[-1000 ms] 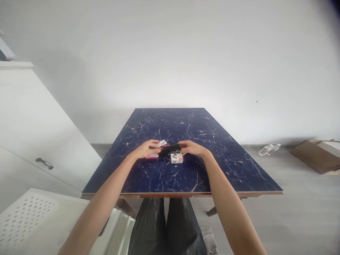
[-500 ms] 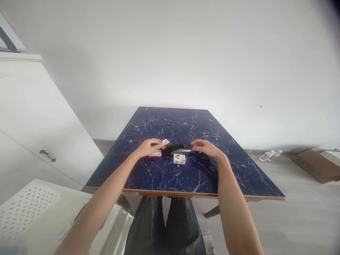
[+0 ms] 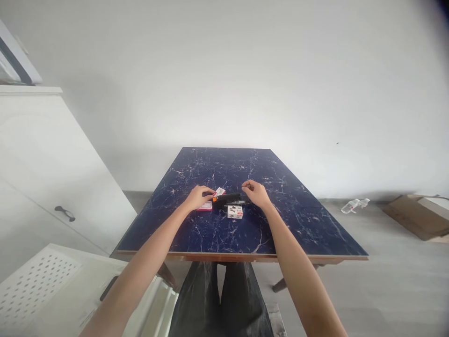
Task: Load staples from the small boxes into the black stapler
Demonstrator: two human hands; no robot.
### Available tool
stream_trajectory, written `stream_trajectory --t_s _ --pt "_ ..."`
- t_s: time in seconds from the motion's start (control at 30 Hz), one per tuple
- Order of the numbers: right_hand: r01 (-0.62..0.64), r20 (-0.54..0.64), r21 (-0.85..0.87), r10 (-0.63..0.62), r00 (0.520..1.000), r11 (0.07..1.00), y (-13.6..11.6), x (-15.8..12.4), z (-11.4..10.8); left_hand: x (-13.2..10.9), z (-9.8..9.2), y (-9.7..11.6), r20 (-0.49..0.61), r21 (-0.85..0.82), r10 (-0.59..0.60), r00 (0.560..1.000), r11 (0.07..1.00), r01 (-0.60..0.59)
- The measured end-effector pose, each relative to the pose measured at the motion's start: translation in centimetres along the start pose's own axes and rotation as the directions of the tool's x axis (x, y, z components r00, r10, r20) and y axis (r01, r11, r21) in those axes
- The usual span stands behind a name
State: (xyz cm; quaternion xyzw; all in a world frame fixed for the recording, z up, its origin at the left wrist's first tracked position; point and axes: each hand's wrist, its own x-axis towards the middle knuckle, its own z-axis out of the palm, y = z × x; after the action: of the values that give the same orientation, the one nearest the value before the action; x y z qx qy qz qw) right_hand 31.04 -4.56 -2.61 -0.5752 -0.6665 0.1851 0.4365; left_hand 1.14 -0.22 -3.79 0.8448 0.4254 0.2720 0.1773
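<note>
A black stapler (image 3: 229, 198) with an orange spot at its left end lies on the dark blue marbled table (image 3: 224, 164). A metal strip shows along its lower right side. My left hand (image 3: 199, 196) is closed on the stapler's left end. My right hand (image 3: 255, 192) is just above the stapler's right end, thumb and fingers pinched together; whatever they hold is too small to make out. In front of the stapler sits a small white staple box (image 3: 235, 212). A red-and-white box (image 3: 206, 206) is partly under my left hand, and another red-and-white box (image 3: 220, 192) lies behind the stapler.
White cabinets (image 3: 52, 154) stand on the left, with a perforated white panel (image 3: 38, 281) lower down. To the right, clear plastic bottles (image 3: 352, 206) and a cardboard box (image 3: 417, 215) rest on the floor by the wall. The table's front edge (image 3: 224, 257) is close to my legs.
My right hand has shifted left, closer over the stapler's right end, and less of the metal strip shows. My left hand stays at the stapler. The camera view has tilted slightly.
</note>
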Motion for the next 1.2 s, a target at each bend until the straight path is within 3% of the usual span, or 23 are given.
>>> stream_trajectory --t_s 0.13,0.23,0.33,0.43,0.53,0.63,0.8,0.93,1.07,1.2 --pt "0.010 -0.002 0.002 -0.010 1.000 1.000 0.4 0.1 0.6 1.1 -0.3 0.0 0.106 -0.105 0.099 0.989 0.991 -0.088" --pt "0.014 0.001 0.008 -0.014 1.000 1.000 0.6 0.0 0.8 1.5 -0.4 0.3 0.124 -0.145 0.072 0.990 0.988 -0.054" --pt "0.013 -0.067 0.064 -0.008 0.998 0.998 0.2 -0.1 0.7 1.3 -0.8 1.3 -0.016 -0.189 0.018 1.000 0.982 -0.021" --pt "0.006 -0.108 0.280 0.025 0.994 0.960 -1.0 -0.3 0.5 1.1 -1.3 3.2 -0.174 -0.253 0.088 0.981 0.958 -0.131" --pt "-0.017 0.042 0.536 -0.006 0.999 0.844 -2.3 -0.7 0.0 1.0 -1.3 5.6 -0.236 -0.263 0.196 0.952 0.930 -0.257" --pt "-0.089 0.188 0.646 -0.045 0.981 0.758 -3.1 -1.2 -0.6 0.8 -0.8 7.2 -0.234 -0.286 0.235 0.943 0.911 -0.298" --pt "-0.166 0.262 0.701 -0.033 0.965 0.694 -3.4 -1.5 -0.9 0.1 0.3 7.7 -0.263 -0.363 0.157 0.952 0.898 -0.248" --pt "-0.171 0.300 0.745 -0.095 0.949 0.645 -3.6 -1.6 -1.1 -0.3 1.1 7.9 -0.174 -0.481 0.102 0.979 0.859 -0.175" --pt "-0.187 0.323 0.757 -0.110 0.940 0.626 -3.7 -1.8 -1.4 -0.5 1.7 8.1 -0.122 -0.630 0.059 0.991 0.767 -0.123" --pt "-0.142 0.275 0.725 -0.094 0.957 0.674 -3.8 -1.8 -1.3 -0.3 1.7 7.9 -0.044 -0.780 0.025 0.999 0.623 -0.050"
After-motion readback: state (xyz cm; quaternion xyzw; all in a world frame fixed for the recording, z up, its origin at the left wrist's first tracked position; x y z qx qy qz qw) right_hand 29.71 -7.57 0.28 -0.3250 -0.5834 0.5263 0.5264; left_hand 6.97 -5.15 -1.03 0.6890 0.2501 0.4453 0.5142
